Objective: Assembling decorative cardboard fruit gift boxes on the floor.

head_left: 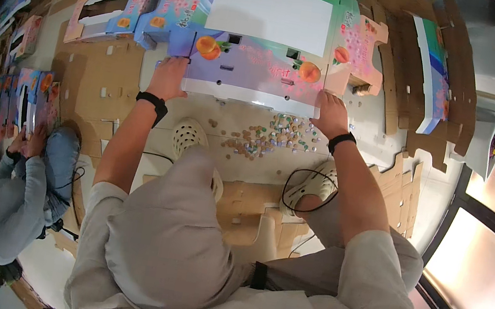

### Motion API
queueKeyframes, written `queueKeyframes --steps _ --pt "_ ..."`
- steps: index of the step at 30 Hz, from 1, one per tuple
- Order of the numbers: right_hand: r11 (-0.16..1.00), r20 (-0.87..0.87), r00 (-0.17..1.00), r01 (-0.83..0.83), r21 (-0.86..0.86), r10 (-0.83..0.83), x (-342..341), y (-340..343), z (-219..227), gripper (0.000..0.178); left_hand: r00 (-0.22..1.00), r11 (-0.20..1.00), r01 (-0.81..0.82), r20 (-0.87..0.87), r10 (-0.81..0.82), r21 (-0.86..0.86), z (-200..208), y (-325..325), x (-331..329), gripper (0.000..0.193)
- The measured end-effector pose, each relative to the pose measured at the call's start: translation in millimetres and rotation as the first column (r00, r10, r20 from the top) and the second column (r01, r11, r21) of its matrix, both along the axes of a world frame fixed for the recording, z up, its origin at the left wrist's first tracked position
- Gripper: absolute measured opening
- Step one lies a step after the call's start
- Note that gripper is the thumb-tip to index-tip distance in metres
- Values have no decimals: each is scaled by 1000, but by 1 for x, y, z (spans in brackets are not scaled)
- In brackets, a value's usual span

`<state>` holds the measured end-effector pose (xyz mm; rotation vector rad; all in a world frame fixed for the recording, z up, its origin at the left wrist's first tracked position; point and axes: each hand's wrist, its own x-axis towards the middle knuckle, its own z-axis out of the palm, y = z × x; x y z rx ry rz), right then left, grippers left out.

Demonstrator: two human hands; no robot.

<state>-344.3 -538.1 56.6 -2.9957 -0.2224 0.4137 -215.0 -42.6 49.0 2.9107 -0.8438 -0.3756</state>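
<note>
In front of me lies a partly folded cardboard box blank, printed blue, purple and pink with peaches and blossoms, with a white panel in its middle. My left hand is closed on its near left corner. At the near right corner my right hand grips the edge in the same way. Both wrists wear dark bands. The fingertips under the cardboard are hidden. Small round cardboard punch-outs are scattered on the floor between the blank and my feet.
Beside the blank's left end lies another printed piece with cut-outs. Brown cardboard sheets cover much of the floor. A printed panel leans at the right. On the left a co-worker handles similar printed boxes. A dark cable loop lies by my right shoe.
</note>
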Motion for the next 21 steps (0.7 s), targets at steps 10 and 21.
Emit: queueKeyframes --steps 10,21 --pt "988 -64 996 44 -148 -54 5 6 -8 92 1000 998 -31 4 30 52 -5 -8 0 89" --pt "996 -67 997 -42 -80 36 10 -2 -8 71 996 997 46 68 -50 56 -25 4 -5 85"
